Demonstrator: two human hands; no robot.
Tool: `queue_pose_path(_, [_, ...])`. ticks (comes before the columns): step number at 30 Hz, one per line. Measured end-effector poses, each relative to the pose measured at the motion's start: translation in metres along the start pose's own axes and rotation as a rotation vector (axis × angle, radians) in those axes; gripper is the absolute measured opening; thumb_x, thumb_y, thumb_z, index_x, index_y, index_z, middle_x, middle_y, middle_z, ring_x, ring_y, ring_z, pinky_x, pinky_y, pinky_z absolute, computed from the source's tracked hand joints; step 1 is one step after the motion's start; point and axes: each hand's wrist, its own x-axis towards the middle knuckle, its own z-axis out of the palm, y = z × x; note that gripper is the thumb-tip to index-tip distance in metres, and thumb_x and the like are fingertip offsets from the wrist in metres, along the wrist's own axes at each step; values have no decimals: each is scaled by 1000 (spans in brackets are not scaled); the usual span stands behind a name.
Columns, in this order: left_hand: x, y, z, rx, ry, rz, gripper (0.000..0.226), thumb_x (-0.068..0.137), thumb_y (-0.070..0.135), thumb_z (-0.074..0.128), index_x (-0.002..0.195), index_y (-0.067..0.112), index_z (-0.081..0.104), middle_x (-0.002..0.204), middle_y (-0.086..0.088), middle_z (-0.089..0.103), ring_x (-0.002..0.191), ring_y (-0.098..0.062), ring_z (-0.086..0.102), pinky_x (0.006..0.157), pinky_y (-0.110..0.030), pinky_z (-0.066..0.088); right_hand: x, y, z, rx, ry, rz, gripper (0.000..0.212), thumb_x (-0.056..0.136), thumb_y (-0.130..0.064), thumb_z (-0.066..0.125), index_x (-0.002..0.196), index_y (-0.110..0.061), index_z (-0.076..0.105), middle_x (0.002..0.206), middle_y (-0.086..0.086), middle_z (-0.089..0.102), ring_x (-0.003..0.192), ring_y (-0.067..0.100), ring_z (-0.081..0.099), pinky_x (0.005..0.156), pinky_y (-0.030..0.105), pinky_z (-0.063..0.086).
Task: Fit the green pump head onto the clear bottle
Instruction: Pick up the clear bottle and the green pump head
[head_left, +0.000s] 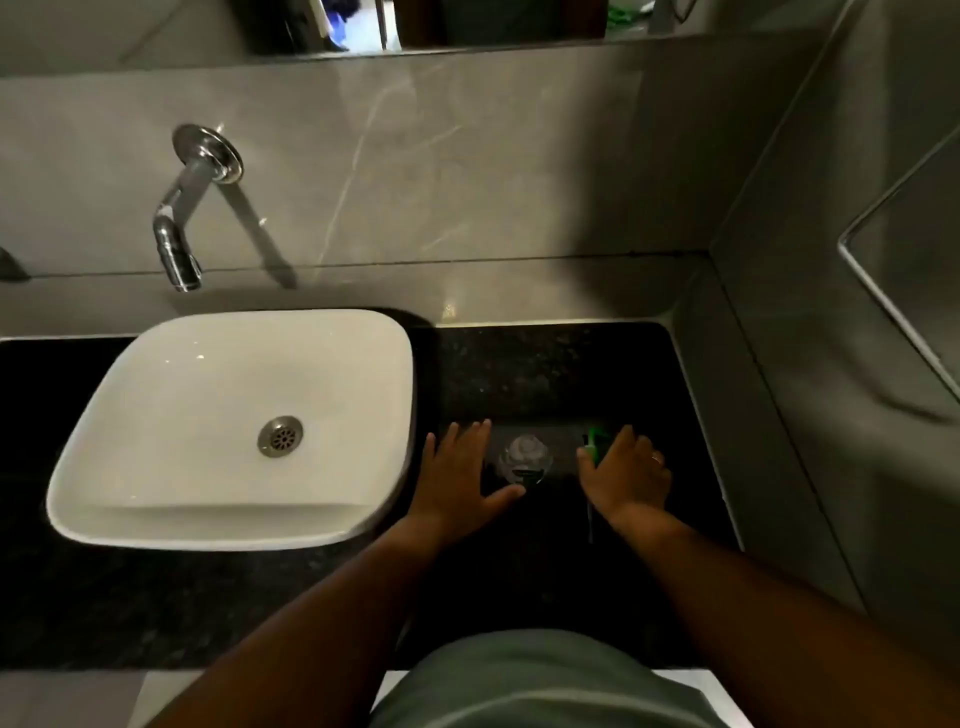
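The clear bottle (523, 456) stands upright on the black counter (545, 364), seen from above with its neck uncovered. My left hand (462, 475) lies just left of it, fingers spread, thumb reaching toward the bottle's base without gripping it. The green pump head (595, 441) lies on the counter to the bottle's right, its thin tube (590, 519) trailing toward me. My right hand (626, 475) rests over the pump head, thumb and fingers closing around it; most of the pump is hidden under the hand.
A white basin (104, 467) sits on the counter at the left, with a chrome wall tap (179, 228) above it. Grey tiled walls close the back and the right side. A glass shelf edge (883, 296) juts out at the upper right.
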Motion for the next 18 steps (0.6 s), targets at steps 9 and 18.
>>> queue_pose_path(9, [34, 11, 8, -308, -11, 45, 82, 65, 70, 68, 135, 34, 46, 146, 4, 43, 143, -22, 19, 115, -51, 0, 25, -9, 11, 62, -87, 110, 59, 75, -57, 66, 110, -10, 59, 117, 17, 63, 108, 37, 60, 86, 42, 49])
queue_pose_path(18, [54, 7, 23, -560, 4, -45, 55, 64, 78, 63, 109, 47, 54, 138, 12, 49, 141, -13, 21, 115, -49, 0, 51, -5, 20, 150, -165, 86, 42, 77, -50, 67, 99, -14, 65, 104, 15, 70, 97, 36, 65, 81, 40, 54])
